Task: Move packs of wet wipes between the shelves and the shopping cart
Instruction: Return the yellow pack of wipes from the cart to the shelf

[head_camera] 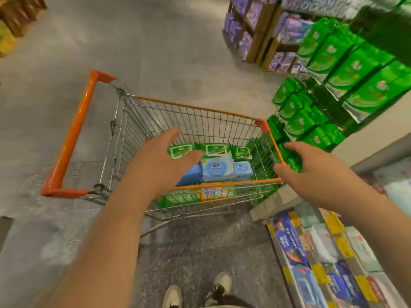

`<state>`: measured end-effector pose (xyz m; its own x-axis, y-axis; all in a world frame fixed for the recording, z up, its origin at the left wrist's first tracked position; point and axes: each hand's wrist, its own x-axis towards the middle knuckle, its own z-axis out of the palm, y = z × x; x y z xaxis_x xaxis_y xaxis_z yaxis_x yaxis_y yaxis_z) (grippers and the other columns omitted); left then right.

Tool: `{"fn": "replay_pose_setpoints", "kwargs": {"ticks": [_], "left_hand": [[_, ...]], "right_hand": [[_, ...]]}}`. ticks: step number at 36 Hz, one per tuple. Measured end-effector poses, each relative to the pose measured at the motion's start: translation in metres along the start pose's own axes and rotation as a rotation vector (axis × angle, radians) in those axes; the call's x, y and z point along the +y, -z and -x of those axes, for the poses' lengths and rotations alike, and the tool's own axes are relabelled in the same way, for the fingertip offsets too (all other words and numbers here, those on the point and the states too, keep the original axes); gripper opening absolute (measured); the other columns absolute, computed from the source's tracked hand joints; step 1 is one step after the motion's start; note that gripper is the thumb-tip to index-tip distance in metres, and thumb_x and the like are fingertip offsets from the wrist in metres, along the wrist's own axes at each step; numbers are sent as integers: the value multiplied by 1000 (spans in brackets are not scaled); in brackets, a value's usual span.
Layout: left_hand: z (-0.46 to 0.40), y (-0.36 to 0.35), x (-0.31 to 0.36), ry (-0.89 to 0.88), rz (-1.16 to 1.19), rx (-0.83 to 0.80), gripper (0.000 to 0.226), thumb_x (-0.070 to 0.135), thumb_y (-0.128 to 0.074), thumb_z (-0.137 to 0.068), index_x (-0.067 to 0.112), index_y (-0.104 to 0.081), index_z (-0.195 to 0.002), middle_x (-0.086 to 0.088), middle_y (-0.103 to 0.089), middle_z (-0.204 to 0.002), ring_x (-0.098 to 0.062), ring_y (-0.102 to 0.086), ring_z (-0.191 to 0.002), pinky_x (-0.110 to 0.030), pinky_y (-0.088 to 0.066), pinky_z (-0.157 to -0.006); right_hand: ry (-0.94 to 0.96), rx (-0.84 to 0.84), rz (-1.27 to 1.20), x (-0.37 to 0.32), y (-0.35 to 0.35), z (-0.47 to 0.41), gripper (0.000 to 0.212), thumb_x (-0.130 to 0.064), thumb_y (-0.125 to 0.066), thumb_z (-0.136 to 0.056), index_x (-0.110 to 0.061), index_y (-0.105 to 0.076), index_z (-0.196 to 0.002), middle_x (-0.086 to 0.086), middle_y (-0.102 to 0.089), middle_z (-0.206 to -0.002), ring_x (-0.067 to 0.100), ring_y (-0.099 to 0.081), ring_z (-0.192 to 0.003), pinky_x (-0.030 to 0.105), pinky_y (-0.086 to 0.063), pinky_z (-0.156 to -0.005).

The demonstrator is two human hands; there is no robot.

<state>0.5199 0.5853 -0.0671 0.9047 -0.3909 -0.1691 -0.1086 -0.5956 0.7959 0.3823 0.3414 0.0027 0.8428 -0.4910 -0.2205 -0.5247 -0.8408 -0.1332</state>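
Packs of wet wipes [214, 150] lie in cart [191, 107] below spread fingers [173, 134]

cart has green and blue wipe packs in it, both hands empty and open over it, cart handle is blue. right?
Not quite: the cart handle is orange, as the head view shows. The rest holds: green packs and blue packs lie in the cart, with the left hand and right hand empty and open.

Both hands empty, spread over shopping cart [200, 121], wipe packs [214, 150] inside

cart [200, 121]: metal wire | packs [214, 148]: glossy plastic, seemingly | floor [155, 52]: matt
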Motion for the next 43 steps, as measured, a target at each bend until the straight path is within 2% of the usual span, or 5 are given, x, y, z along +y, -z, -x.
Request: {"fn": "replay_pose_setpoints", "kwargs": {"ticks": [19, 27, 33, 36, 43], "left_hand": [[-181, -84, 4, 216, -75, -50, 77, 64, -67, -87, 37, -41, -154, 12, -49, -154, -14, -48, -138, -33, -40, -103], [-246, -148, -15, 368, -26, -163, 69, 61, -67, -87, 36, -48, -148, 16, -56, -143, -6, -62, -104, -21, -48, -76], [-274, -218, -70, 632, 44, -298, 29, 50, -63, -95, 30, -63, -115, 2, -65, -117, -16, -64, -99, -32, -52, -85], [-280, -263, -109, 788, 63, -444, 38, 47, -57, -99, 15, -65, -119, -8, -66, -123, -29, -63, -110, -42, -52, -99], [-274, -338, -166, 1218, 286, -565, 26, 42, -54, -102, 18, -53, -112, -7, -54, -90, -18, -51, -68, -27, -42, -58]], "right_hand": [[116, -229, -64, 57, -58, -229, 68, -48, -57, -96, -17, -36, -152, 8, -46, -152, 26, -53, -129, 31, -40, -104], [35, -398, -96, 84, -106, -297, 63, -49, -54, -98, -21, -37, -152, 8, -47, -152, 28, -50, -132, 32, -41, -103], [-53, -528, -152, 98, -170, -326, 54, -46, -57, -96, -22, -47, -144, 12, -63, -125, 18, -53, -75, 23, -33, -54], [-66, -597, -154, 102, -206, -340, 57, -46, -56, -97, -20, -46, -147, 10, -57, -141, 26, -61, -102, 24, -41, -74], [-240, -833, -327, 103, -297, -367, 45, -47, -65, -92, -10, -67, -117, 10, -69, -114, 23, -64, -93, 38, -52, -86]]}}
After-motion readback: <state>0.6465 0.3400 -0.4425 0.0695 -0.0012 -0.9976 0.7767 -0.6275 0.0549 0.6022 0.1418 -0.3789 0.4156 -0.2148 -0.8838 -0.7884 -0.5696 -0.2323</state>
